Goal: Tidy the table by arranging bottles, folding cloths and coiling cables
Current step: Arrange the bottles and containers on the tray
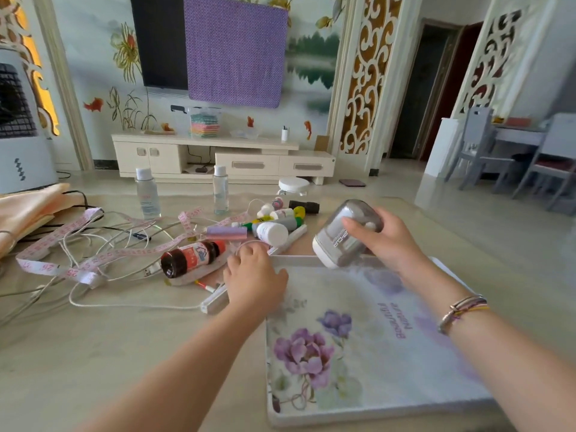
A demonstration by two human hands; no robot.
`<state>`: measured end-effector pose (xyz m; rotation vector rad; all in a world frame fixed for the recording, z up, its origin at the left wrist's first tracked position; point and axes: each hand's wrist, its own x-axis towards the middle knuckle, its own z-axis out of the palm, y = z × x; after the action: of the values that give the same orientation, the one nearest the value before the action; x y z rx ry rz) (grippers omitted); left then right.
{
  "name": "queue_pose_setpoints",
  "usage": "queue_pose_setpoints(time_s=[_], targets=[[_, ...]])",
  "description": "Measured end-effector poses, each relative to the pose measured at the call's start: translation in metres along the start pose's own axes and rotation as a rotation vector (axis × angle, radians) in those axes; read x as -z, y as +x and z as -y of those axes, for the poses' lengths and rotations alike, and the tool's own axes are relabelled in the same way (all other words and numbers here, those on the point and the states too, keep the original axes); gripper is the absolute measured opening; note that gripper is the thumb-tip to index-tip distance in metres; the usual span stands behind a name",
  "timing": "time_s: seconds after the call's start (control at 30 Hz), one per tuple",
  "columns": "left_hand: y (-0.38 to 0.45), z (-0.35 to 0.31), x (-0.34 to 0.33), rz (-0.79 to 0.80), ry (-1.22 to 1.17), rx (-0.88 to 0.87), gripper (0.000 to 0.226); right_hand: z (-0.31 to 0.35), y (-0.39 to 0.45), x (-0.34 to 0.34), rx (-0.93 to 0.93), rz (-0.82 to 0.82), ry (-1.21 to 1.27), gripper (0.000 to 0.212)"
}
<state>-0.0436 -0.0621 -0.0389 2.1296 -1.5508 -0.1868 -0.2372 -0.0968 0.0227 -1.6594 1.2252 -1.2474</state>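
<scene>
My right hand [389, 241] grips a grey jar with a white lid [339, 241], tilted in the air above the far edge of the floral tray [374, 410]. My left hand [254, 275] rests palm down at the tray's far left corner, fingers curled; I cannot tell whether it holds anything. A dark bottle with a red label [190, 258] lies on its side just left of that hand. Two clear bottles [148, 193] [220, 190] stand upright further back. White cables [124, 304] and a pink measuring tape [78, 260] lie tangled on the left.
A heap of small bottles [274, 224] lies beyond the tray, with a purple folded cloth [226, 233] beside it. A peach cloth [28, 213] sits at the table's left edge. A white round device [293, 185] is on the floor past the table.
</scene>
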Motion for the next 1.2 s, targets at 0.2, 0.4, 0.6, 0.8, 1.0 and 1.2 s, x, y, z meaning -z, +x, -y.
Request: queue_pose_setpoints(time_s=[0.2, 0.4, 0.6, 0.8, 1.0, 1.2], targets=[[-0.004, 0.006, -0.001, -0.024, 0.134, -0.087, 0.043, -0.017, -0.003, 0.047, -0.089, 0.134, -0.087, 0.033], [-0.009, 0.017, 0.008, -0.039, 0.151, -0.071, 0.047, -0.001, 0.009, 0.076, -0.071, 0.279, -0.394, 0.05], [-0.017, 0.027, 0.009, -0.088, 0.136, -0.058, 0.052, 0.01, 0.021, 0.064, -0.042, 0.327, -0.949, 0.057], [-0.024, 0.035, 0.007, -0.124, 0.141, -0.076, 0.054, 0.0, 0.005, 0.012, 0.275, 0.197, -1.165, 0.055], [-0.023, 0.038, 0.008, -0.129, 0.161, -0.089, 0.055, -0.003, 0.01, 0.026, 0.226, 0.185, -1.237, 0.043], [-0.024, 0.038, 0.007, -0.13, 0.16, -0.074, 0.056, -0.012, 0.011, 0.06, 0.164, 0.16, -1.363, 0.039]])
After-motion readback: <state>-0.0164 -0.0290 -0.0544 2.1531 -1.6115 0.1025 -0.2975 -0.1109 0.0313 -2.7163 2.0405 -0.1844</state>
